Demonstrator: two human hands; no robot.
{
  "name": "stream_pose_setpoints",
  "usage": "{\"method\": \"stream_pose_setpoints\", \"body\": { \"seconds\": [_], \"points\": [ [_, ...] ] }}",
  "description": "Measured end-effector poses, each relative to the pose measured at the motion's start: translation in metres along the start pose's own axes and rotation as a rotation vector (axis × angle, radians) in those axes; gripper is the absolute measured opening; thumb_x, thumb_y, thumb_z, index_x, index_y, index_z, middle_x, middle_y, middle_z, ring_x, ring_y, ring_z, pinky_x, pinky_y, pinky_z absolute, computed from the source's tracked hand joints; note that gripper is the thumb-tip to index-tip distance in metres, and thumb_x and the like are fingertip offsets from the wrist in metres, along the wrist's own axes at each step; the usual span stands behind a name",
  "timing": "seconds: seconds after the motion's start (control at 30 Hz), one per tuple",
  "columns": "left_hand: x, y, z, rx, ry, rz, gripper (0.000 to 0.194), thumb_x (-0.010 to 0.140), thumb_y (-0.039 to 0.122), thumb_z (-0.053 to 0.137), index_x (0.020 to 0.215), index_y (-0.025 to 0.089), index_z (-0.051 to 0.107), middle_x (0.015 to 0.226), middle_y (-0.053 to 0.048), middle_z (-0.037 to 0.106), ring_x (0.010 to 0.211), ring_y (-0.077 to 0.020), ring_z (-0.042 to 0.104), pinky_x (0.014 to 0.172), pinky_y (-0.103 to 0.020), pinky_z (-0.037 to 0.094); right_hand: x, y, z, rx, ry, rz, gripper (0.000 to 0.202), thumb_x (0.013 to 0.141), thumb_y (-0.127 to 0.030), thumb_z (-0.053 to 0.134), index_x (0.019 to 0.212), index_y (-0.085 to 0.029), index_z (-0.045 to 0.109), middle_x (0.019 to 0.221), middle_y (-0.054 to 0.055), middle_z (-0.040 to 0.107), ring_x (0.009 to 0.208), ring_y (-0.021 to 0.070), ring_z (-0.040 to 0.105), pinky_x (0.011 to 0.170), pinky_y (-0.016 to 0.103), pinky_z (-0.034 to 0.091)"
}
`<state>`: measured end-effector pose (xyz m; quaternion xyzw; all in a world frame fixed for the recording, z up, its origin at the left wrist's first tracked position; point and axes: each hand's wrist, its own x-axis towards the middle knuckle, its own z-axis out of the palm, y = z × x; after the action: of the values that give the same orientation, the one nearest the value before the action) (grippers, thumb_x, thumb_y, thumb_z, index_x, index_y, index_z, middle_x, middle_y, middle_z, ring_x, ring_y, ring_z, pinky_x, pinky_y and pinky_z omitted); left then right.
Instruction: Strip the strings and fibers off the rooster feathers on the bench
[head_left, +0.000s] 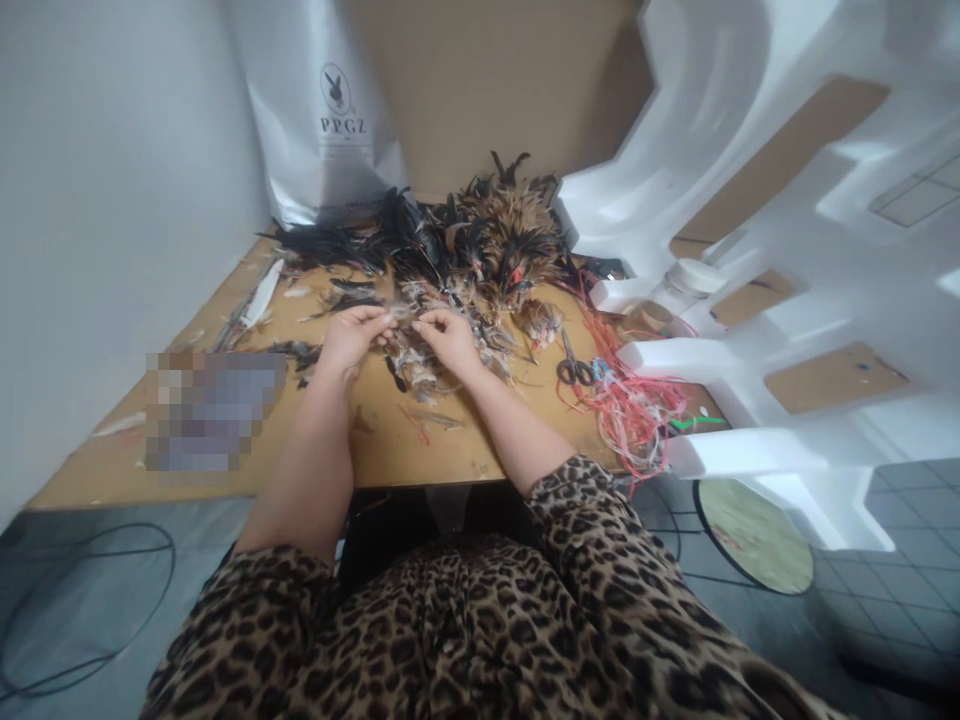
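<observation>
My left hand (355, 342) is closed in a pinch on a small brownish feather (391, 287) that stands up from the fingertips. Close beside it, my right hand (452, 342) has thumb and forefinger pressed together near the feather's fluffy base; what they hold is too small to make out. Under and just beyond both hands lies a loose heap of pale, fluffy feathers (420, 370). Behind it rise a bundle of dark feathers (412, 235) and a thick bundle of brown feathers (517, 220).
Black-handled scissors (574, 370) lie right of my hands, next to tangled red and white strings (637, 410). White foam pieces (705, 350) stand along the table's right side. A silver bag (322, 160) is at the back left. A blurred-out flat object (214, 410) lies on the left.
</observation>
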<state>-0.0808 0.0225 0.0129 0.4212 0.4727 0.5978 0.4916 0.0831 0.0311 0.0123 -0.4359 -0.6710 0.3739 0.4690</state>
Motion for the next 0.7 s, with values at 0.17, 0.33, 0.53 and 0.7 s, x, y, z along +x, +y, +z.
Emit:
{"method": "stream_pose_setpoints", "body": {
  "seconds": [0.17,0.33,0.53,0.7],
  "points": [
    [0.003,0.005,-0.004,-0.128,0.139,0.017,0.02,0.059,0.024,0.074,0.071,0.013,0.062,0.065,-0.001,0.064,0.048,-0.0031,0.05,0.045,-0.014,0.037,-0.005,-0.009,-0.003,-0.261,-0.274,-0.082,0.014,0.073,-0.026,0.06,0.073,-0.014,0.067,0.072,0.0,0.063,0.065,0.0092,0.052,0.065,0.021,0.038],
    [0.002,0.005,-0.002,-0.142,0.144,0.009,0.022,0.057,0.024,0.076,0.07,0.013,0.062,0.064,-0.001,0.063,0.048,-0.0034,0.05,0.043,-0.013,0.038,-0.015,-0.02,-0.003,-0.577,-0.405,-0.201,0.014,0.075,-0.025,0.057,0.083,-0.018,0.068,0.084,0.002,0.063,0.075,0.0129,0.053,0.071,0.024,0.038],
    [0.001,0.004,0.001,-0.135,0.122,0.008,0.021,0.056,0.023,0.076,0.071,0.013,0.064,0.065,-0.002,0.065,0.048,-0.0037,0.05,0.043,-0.014,0.036,-0.01,-0.017,-0.017,-0.626,-0.346,-0.184,0.016,0.077,-0.02,0.054,0.085,-0.018,0.067,0.089,0.004,0.062,0.081,0.0144,0.054,0.075,0.025,0.038],
    [0.003,-0.001,0.003,-0.107,0.09,0.003,0.023,0.057,0.023,0.077,0.073,0.012,0.064,0.066,-0.003,0.066,0.048,-0.004,0.051,0.042,-0.014,0.036,-0.009,-0.013,-0.041,-0.41,-0.469,-0.108,0.013,0.074,-0.017,0.058,0.082,-0.013,0.068,0.079,0.002,0.065,0.071,0.0097,0.054,0.07,0.022,0.038]
  ]
}}
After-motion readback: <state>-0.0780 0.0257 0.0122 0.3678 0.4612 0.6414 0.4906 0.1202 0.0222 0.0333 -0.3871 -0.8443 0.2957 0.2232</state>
